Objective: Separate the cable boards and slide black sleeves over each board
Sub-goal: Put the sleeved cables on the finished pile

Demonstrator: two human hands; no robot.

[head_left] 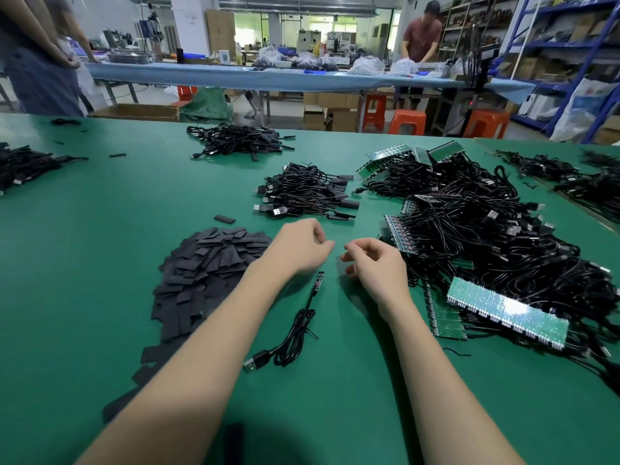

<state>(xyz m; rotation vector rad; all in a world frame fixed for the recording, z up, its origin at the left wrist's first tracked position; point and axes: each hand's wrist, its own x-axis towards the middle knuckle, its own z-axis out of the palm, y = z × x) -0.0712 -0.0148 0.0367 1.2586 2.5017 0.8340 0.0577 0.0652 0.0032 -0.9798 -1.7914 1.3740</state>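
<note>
While both hover over green counter (100,263), left hand (302,246) and right hand (375,263) loosely curled, holding nothing; separated cable board (318,280) lies below left hand, sleeve pile (214,263) beside it.

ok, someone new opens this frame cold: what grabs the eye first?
Probably the big tangle of black cables with green board panels heaped right of the hands, then the pile of black sleeves on the left. Between them the left hand and right hand hover loosely curled over the green table, with a single separated cable lying beneath them, unsleeved.
</note>
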